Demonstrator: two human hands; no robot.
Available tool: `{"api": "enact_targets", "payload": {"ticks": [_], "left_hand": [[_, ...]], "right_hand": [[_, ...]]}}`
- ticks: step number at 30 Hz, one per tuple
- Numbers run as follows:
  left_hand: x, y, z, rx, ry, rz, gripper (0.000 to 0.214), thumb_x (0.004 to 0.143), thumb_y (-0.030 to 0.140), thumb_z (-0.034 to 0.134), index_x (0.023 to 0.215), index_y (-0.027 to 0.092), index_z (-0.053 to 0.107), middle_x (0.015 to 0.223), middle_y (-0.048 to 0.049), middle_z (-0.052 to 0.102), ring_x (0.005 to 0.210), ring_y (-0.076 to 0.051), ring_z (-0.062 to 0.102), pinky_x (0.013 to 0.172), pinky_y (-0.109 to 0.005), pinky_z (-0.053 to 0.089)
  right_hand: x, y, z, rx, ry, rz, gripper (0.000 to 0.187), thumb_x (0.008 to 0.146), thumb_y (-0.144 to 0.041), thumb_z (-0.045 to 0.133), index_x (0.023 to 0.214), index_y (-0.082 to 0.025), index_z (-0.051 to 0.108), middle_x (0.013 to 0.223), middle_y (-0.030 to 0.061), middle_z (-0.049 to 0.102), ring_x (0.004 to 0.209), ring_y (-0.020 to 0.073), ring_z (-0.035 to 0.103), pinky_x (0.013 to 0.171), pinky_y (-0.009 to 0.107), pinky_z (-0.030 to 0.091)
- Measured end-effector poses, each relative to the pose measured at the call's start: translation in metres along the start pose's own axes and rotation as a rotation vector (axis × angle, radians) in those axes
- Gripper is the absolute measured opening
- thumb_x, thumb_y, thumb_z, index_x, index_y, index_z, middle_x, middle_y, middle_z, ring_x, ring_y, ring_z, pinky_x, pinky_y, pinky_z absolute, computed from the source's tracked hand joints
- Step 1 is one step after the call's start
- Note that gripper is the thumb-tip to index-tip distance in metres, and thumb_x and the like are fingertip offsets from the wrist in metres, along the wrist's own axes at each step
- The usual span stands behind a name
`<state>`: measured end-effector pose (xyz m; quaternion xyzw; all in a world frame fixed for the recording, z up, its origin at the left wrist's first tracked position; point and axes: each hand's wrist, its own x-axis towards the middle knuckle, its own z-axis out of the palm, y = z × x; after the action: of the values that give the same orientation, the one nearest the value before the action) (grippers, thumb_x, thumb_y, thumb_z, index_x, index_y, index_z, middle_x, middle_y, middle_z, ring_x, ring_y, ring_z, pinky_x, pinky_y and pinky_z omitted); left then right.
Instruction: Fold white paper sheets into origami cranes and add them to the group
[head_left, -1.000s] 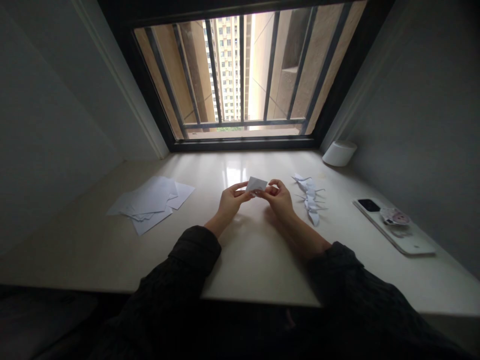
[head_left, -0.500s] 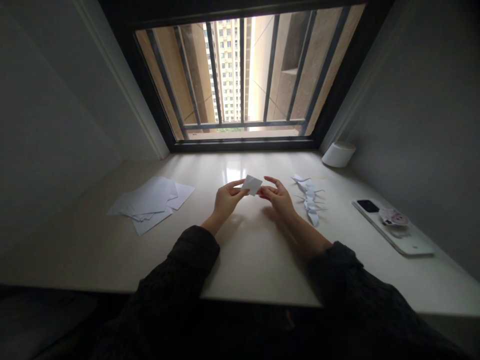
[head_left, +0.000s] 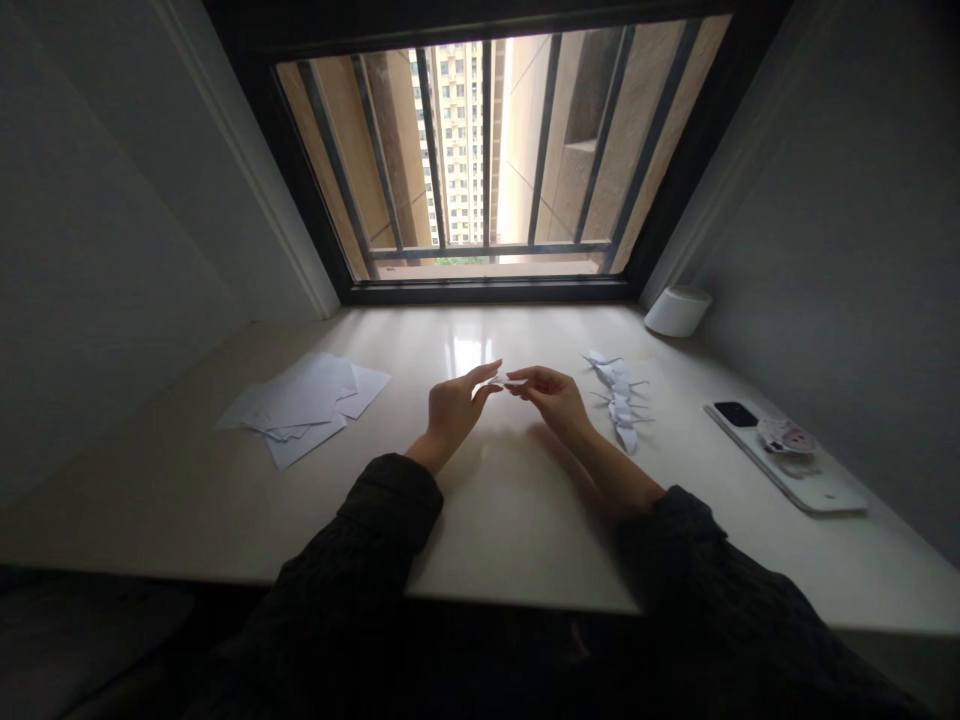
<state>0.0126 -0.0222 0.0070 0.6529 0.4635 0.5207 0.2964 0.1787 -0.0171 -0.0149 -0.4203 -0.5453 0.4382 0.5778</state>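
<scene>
Both hands are raised a little above the pale sill [head_left: 495, 500] in front of the window. Between them is a small folded white paper piece [head_left: 507, 381], now edge-on and seen as a thin sliver. My left hand [head_left: 453, 408] pinches its left end with thumb and forefinger. My right hand [head_left: 553, 396] pinches its right end, fingers curled. Dark sleeves cover both forearms.
A loose pile of white paper sheets [head_left: 304, 405] lies to the left. Several small folded paper figures [head_left: 619, 398] lie in a row to the right. Further right a white phone [head_left: 784, 453] lies flat. A white round container [head_left: 677, 310] stands at the back right corner.
The paper piece has turned from facing me to lying flat, edge-on. Both hands stayed close together and shifted slightly.
</scene>
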Motion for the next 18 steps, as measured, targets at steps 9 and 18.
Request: {"api": "enact_targets", "payload": {"ticks": [9, 18], "left_hand": [[0.002, -0.009, -0.002, 0.174, -0.040, 0.129, 0.022, 0.075, 0.037, 0.068, 0.096, 0.032, 0.073, 0.094, -0.0037, 0.073, 0.081, -0.023, 0.067, 0.078, -0.034, 0.046], [0.007, -0.011, 0.001, -0.169, -0.103, 0.046, 0.024, 0.068, 0.035, 0.074, 0.090, 0.024, 0.075, 0.089, -0.0050, 0.074, 0.083, -0.023, 0.068, 0.078, -0.034, 0.052]], "right_hand": [[0.001, 0.003, -0.002, 0.034, 0.018, -0.033, 0.022, 0.062, -0.031, 0.075, 0.083, -0.024, 0.075, 0.081, 0.0027, 0.073, 0.078, 0.0212, 0.067, 0.075, 0.035, 0.052], [0.001, 0.002, -0.001, 0.068, -0.009, -0.067, 0.028, 0.060, -0.031, 0.079, 0.087, -0.024, 0.073, 0.084, 0.0029, 0.073, 0.079, 0.0207, 0.067, 0.078, 0.037, 0.053]]}}
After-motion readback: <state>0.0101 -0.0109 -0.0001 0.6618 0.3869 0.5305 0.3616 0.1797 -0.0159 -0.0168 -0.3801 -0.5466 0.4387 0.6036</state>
